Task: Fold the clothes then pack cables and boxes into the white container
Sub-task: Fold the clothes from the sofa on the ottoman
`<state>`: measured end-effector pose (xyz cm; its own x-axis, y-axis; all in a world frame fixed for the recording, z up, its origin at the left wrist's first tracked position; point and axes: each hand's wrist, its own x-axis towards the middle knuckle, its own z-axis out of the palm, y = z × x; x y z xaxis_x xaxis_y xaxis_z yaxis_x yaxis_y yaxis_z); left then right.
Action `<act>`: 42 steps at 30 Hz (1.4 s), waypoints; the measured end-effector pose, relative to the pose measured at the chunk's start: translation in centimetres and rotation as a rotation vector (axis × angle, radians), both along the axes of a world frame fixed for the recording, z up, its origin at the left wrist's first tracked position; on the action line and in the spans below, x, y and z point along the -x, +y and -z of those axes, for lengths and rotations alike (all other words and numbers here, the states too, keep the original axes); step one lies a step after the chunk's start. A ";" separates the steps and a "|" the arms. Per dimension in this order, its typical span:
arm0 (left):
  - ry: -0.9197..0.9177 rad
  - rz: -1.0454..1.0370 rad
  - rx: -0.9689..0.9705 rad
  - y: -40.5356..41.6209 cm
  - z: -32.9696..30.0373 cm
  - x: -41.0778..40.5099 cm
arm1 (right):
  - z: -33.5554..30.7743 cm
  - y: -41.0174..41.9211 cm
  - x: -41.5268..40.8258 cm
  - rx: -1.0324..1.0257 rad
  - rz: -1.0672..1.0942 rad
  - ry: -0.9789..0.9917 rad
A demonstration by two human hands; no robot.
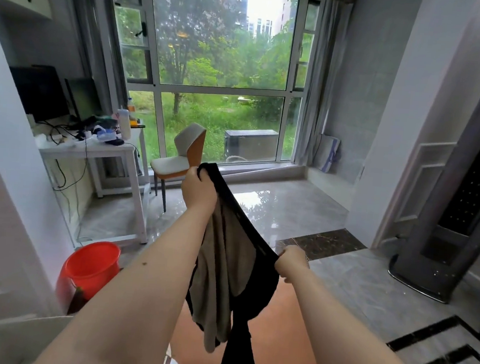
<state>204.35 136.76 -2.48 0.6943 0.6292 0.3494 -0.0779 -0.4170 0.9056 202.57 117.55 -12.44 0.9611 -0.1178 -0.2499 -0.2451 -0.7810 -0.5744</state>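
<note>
my right hand (291, 262) grips the black garment (243, 268) at its lower end | my left hand (196, 190) clutches its top, raised | cloth hangs between

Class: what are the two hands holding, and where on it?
A black garment: left hand and right hand each grip its stretched top edge.

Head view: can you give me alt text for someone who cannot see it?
Two bare arms reach forward, the left hand raised and the right hand lower, each gripping an edge of a black and grey garment that hangs between them. Beyond are a large window, a chair, a cluttered white desk and an orange bucket.
</note>
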 end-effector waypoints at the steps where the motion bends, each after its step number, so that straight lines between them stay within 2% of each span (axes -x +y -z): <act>1: 0.016 -0.016 -0.014 0.5 0.3 0.2 | -0.1 -0.1 0.1 -0.032 0.029 0.044; 4: 0.089 -0.052 -0.035 2.2 1.8 0.5 | -0.9 -0.4 -0.1 -0.276 0.139 0.148; 6: 0.198 -0.087 -0.009 3.1 2.8 0.7 | -1.5 -0.4 -0.2 -0.463 0.126 0.187; 9: 0.339 -0.088 0.046 3.7 4.0 0.9 | -2.2 0.7 0.0 -0.717 0.147 0.180; 12: 0.367 -0.041 0.067 3.5 4.5 0.9 | -2.7 2.1 -0.2 -0.925 0.218 0.164; 14: 0.359 -0.031 0.069 3.5 4.7 1.1 | -3.1 2.4 -0.4 -0.905 0.127 0.177; 19: 0.306 -0.096 0.093 5.0 5.3 2.1 | -3.9 0.0 -0.2 -0.640 -0.147 0.256; 21: 0.268 -0.165 0.125 5.6 5.4 2.7 | -3.3 -0.7 -0.1 -0.588 -0.127 0.201; 23: 0.244 -0.187 0.132 5.8 5.5 3.0 | -2.6 -0.6 -0.1 -0.513 -0.085 0.057; 26: 0.279 -0.108 0.137 5.1 5.7 3.0 | -2.2 0.6 0.0 -0.306 -0.032 -0.078; 28: 0.328 -0.024 0.121 4.4 5.9 2.8 | -2.3 1.7 0.2 -0.358 -0.006 -0.054; 31: 0.365 0.045 0.143 3.6 6.5 2.9 | -2.7 3.4 0.2 -0.625 0.090 0.055; 34: 0.327 0.140 0.205 2.7 7.0 3.0 | -3.7 5.0 0.3 -0.894 0.149 0.158; 38: 0.237 0.357 0.198 1.4 7.0 3.3 | -4.4 6.4 0.2 -0.930 0.108 0.149; 42: 0.254 0.547 0.177 0.4 6.7 3.6 | -5.0 7.2 -0.4 -0.969 0.117 0.144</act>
<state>200.71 137.20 -9.15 0.9798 0.1924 0.0544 -0.0111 -0.2194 0.9756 202.93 124.72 -7.42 0.9093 0.1070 -0.4021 -0.4085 0.0451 -0.9117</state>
